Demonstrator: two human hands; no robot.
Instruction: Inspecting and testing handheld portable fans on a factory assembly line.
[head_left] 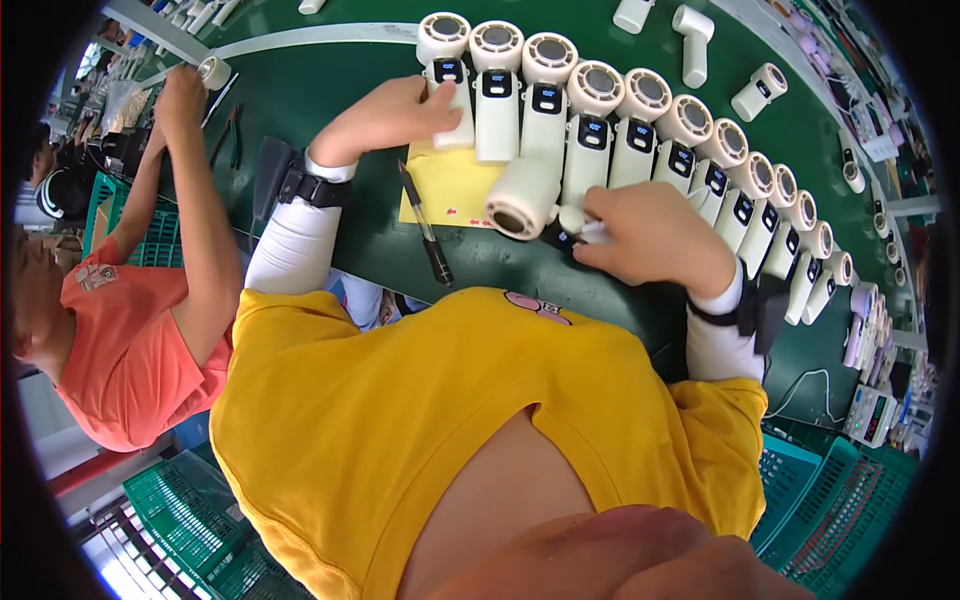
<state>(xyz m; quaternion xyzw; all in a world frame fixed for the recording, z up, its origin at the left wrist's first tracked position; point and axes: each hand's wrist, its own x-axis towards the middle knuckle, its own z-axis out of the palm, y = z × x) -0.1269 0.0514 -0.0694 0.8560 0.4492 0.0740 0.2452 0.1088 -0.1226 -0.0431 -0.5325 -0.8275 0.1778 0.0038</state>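
Note:
A long row of white handheld fans with small dark displays lies side by side on the green table. My left hand rests at the row's left end, thumb and fingers on the handle of the leftmost fan. My right hand grips the handle end of another white fan, which is lifted out of the row with its round head pointing towards me. Both wrists wear white sleeves and black straps.
A yellow sheet and a black pen lie between my hands. More white fans stand further back. At the left, a person in an orange shirt reaches for a tape roll. Green crates sit below.

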